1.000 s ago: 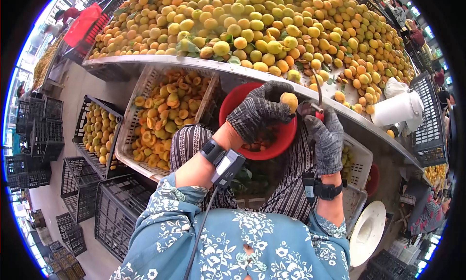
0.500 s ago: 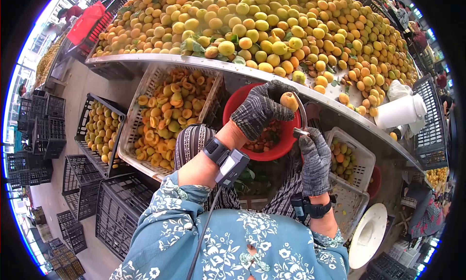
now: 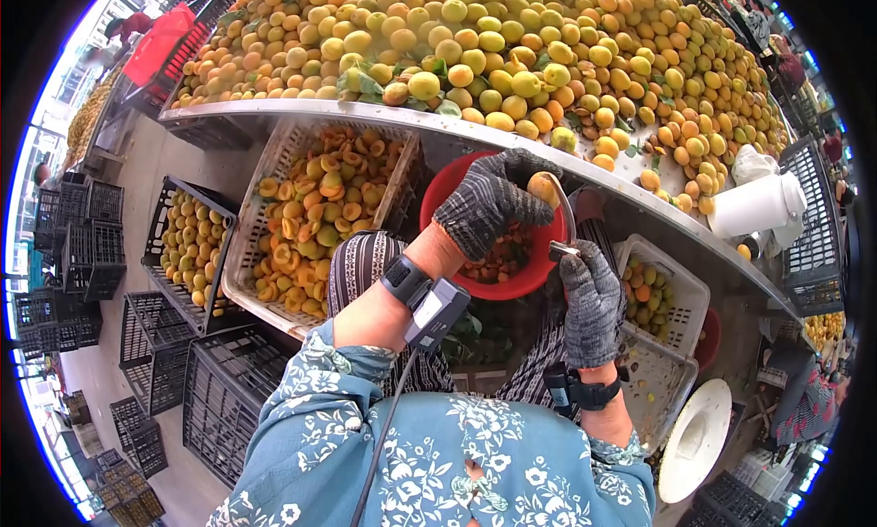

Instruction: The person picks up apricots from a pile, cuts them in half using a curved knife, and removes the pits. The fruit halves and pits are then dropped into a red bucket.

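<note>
My left hand (image 3: 493, 207), in a dark grey knit glove, is closed around a yellow-orange apricot (image 3: 543, 190). In my right hand (image 3: 592, 303), also gloved, is a knife with a curved metal blade (image 3: 571, 224). The blade arcs along the right side of the apricot, at or very near its skin; exact contact is hard to make out. Under both hands stands a red tub (image 3: 512, 290) with small brownish pieces in it, partly hidden by my left hand. To its left, a white crate (image 3: 239, 262) holds many halved apricots.
A metal-edged table (image 3: 384, 118) heaped with whole apricots spans the front. At left are a black crate of fruit (image 3: 160, 218) and stacked black crates (image 3: 219, 381). On the right are a white crate of fruit (image 3: 692, 321), a white bucket (image 3: 749, 205) and a pale hat (image 3: 694, 440).
The hands, apricot and knife stay in nearly the same place. The blade seems to have turned very slightly against the apricot, and the view has shifted a little.
</note>
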Available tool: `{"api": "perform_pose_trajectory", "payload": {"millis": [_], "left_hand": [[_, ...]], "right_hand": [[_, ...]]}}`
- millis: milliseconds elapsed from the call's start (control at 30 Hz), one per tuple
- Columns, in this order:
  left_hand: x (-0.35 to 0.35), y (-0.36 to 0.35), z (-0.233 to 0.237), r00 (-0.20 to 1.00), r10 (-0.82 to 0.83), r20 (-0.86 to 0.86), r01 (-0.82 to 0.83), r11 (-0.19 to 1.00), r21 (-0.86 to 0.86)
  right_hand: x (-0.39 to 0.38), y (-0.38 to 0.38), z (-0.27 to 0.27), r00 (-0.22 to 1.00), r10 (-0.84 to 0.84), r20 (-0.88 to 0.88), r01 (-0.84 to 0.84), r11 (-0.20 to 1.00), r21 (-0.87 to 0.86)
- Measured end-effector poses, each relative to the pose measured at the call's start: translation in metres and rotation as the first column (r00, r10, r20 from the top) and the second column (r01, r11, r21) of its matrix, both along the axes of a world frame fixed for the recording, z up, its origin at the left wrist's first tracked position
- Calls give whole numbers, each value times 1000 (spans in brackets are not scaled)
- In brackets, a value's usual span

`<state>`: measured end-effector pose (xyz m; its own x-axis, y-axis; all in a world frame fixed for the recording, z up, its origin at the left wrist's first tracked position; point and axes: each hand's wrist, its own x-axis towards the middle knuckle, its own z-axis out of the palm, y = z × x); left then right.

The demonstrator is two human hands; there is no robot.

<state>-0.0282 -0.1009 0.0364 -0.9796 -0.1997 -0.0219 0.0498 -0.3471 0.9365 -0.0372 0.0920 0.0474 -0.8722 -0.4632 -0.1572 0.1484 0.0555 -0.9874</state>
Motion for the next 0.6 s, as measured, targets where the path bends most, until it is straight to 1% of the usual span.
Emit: {"api": "perform_pose_trajectory", "payload": {"millis": [67,200,267,300,333,400,467,533,567,600], "left_hand": [[0,0,1,1000,5,3,-5,1000,-15],[0,5,-2,1000,-5,6,5,1000,31],[-1,6,-3,1000,-27,-4,27,998,56],[-1,6,-3,999,-44,-8,44,999,-23],[-2,6,-4,998,-62,-11,60,993,-103],[-3,5,-8,998,-63,-6,63,994,-94],[-3,6,-10,998,-58,-1,58,995,-83],[-1,9,-6,998,-15,69,6,992,127],[0,9,-4,997,-15,69,6,992,126],[1,7,-1,997,8,74,-22,982,185]], "right_hand": [[1,-4,7,996,-5,-93,6,1000,11],[1,-6,-8,994,-17,-108,20,999,30],[3,-13,-8,997,-59,-49,59,998,2],[-2,-17,-16,991,-67,-113,73,996,51],[-5,-18,-19,991,-71,-112,76,996,49],[-7,-20,-19,995,-22,-96,20,1000,-22],[-6,-20,-19,997,-27,-72,25,999,-32],[-1,-19,-19,999,-30,-45,28,999,-41],[3,-18,-20,999,-41,-1,40,998,-45],[6,-18,-20,998,-50,42,52,997,-48]]}}
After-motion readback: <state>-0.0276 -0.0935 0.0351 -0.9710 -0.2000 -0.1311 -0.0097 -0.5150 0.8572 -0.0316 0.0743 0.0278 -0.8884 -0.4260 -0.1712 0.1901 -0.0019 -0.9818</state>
